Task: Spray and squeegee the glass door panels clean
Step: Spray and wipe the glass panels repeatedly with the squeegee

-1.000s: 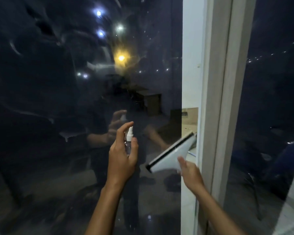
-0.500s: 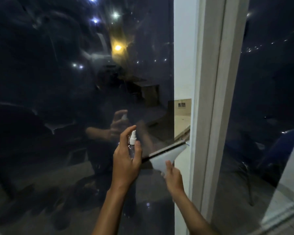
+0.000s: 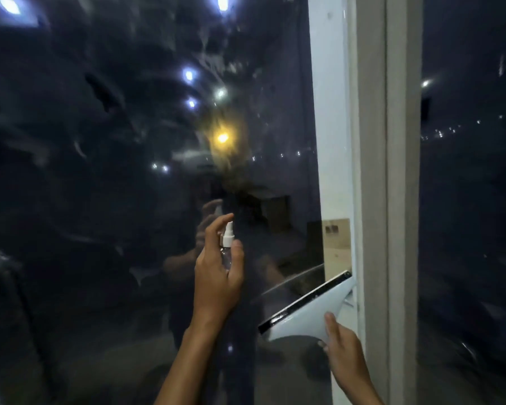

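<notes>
Left hand (image 3: 216, 276) grips clear spray bottle (image 3: 227, 244); glass panel (image 3: 114, 171) smeared.

The single head-worn view looks forward and slightly down from close behind both raised forearms, facing a dark glass door panel (image 3: 114, 200) at near range, so near that the panel fills everything to the left of and above the left hand (image 3: 216, 276) gripping a small spray bottle (image 3: 227, 244). The right hand (image 3: 343, 349), holding a pale squeegee (image 3: 310, 308), sits low and right of centre, with the upright door frame (image 3: 389, 171) just beyond that grip and a second dark pane (image 3: 473, 200) further right. No second view shares the scene.
</notes>
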A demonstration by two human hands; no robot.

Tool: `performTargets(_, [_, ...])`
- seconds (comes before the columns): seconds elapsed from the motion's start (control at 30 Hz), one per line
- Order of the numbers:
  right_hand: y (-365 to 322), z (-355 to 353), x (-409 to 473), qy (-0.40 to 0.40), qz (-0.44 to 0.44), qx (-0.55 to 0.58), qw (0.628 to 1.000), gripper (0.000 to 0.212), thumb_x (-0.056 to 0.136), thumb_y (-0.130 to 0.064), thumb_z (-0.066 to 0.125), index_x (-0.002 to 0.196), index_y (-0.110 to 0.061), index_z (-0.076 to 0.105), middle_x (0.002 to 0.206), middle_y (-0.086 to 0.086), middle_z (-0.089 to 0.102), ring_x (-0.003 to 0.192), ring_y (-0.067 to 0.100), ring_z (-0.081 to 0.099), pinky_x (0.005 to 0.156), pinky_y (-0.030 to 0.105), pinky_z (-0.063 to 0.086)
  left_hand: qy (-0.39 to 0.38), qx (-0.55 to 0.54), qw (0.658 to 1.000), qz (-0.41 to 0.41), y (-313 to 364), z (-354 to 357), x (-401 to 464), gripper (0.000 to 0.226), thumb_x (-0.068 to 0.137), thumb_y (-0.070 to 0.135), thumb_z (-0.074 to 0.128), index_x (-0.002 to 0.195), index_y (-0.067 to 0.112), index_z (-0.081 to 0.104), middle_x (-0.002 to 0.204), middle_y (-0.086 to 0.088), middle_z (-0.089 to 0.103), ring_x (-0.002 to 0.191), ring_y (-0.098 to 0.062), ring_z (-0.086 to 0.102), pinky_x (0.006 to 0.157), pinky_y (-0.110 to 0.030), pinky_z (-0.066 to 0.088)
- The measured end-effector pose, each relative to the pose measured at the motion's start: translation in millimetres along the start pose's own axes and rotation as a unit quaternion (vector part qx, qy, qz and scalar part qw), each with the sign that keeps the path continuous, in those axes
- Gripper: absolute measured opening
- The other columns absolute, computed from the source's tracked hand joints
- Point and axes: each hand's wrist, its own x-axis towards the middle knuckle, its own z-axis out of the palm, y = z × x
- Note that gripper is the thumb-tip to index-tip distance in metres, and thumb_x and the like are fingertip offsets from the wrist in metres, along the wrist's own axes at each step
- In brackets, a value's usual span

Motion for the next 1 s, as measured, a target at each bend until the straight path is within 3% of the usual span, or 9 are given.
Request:
performTargets(0.07, [-51,6,11,0.006,-0.064,-0.010,0.998,0.040,0.101,-0.030,0.047,0.076,-0.007,0.067,0.071,0.002,0.068,0.068,0.010,0.063,0.052,0.009,0.045,0.019,0.000,0.999,0.027,11,-18,38,0.037,0.099,0.022,0.052,0.132,0.039,0.047,0.096,0.004,0.065,0.071,-0.013,0.060,0.064,-0.032,0.050])
performTargets(0.2, [-159,23,43,0.010,-0.175,-0.048,0.983,0.045,0.095,-0.051,0.043,0.075,-0.017,0.065,0.075,-0.003,0.069,0.075,0.016,0.067,0.067,0.034,0.053,0.051,0.024,0.994,0.089,38,-51,115,0.034,0.101,0.016,0.052,0.130,0.034,0.048,0.083,0.007,0.064,0.062,-0.010,0.059,0.056,-0.023,0.048])
performTargets(0.27, [-210,29,55,0.012,-0.230,-0.052,0.972,0.041,0.097,-0.051,0.042,0.083,-0.021,0.065,0.081,-0.005,0.069,0.078,0.013,0.066,0.068,0.033,0.051,0.064,0.044,0.991,0.111,50,-65,148,0.034,0.101,0.015,0.054,0.130,0.032,0.048,0.086,0.008,0.065,0.065,-0.006,0.060,0.058,-0.016,0.045])
performTargets(0.37, [-277,36,65,-0.003,-0.297,-0.063,0.953,0.031,0.101,-0.047,0.041,0.095,-0.024,0.061,0.088,-0.007,0.067,0.082,0.007,0.062,0.068,0.029,0.046,0.075,0.077,0.984,0.140,67,-82,194,0.035,0.101,0.018,0.054,0.133,0.031,0.047,0.102,-0.004,0.070,0.073,-0.010,0.060,0.062,-0.027,0.045])
performTargets(0.43, [-310,40,71,-0.010,-0.321,-0.067,0.945,0.029,0.102,-0.044,0.042,0.101,-0.022,0.061,0.092,-0.004,0.067,0.084,0.007,0.061,0.066,0.025,0.046,0.082,0.099,0.979,0.161,80,-93,223,0.035,0.100,0.018,0.053,0.131,0.033,0.046,0.096,-0.004,0.070,0.072,-0.014,0.062,0.064,-0.035,0.049])
performTargets(0.57, [-347,42,74,-0.005,-0.358,-0.082,0.930,0.028,0.101,-0.045,0.046,0.091,-0.023,0.060,0.088,-0.003,0.067,0.082,0.009,0.062,0.061,0.021,0.043,0.087,0.148,0.965,0.199,104,-110,264,0.034,0.100,0.019,0.052,0.131,0.029,0.045,0.072,0.010,0.055,0.065,-0.018,0.057,0.065,-0.041,0.049])
performTargets(0.77, [-375,46,78,-0.020,-0.404,-0.084,0.911,0.037,0.097,-0.046,0.052,0.070,-0.021,0.056,0.061,-0.008,0.063,0.062,0.008,0.062,0.060,0.028,0.046,0.083,0.227,0.942,0.234,120,-125,302,0.033,0.100,0.020,0.047,0.131,0.025,0.036,0.073,0.009,0.047,0.062,-0.015,0.053,0.057,-0.034,0.039])
performTargets(0.9, [-386,51,79,-0.035,-0.415,-0.096,0.904,0.038,0.098,-0.045,0.051,0.072,-0.017,0.057,0.059,-0.009,0.061,0.056,0.001,0.057,0.060,0.027,0.045,0.107,0.219,0.940,0.237,123,-128,316,0.033,0.099,0.018,0.046,0.131,0.022,0.036,0.083,0.002,0.053,0.063,-0.017,0.052,0.061,-0.034,0.038])
performTargets(1.0, [-388,56,79,-0.037,-0.405,-0.106,0.907,0.039,0.099,-0.039,0.051,0.073,-0.011,0.056,0.060,-0.005,0.059,0.058,0.006,0.056,0.062,0.030,0.044,0.127,0.202,0.939,0.247,125,-132,325,0.040,0.098,0.016,0.047,0.136,0.025,0.037,0.081,0.005,0.053,0.064,-0.015,0.053,0.064,-0.035,0.040])
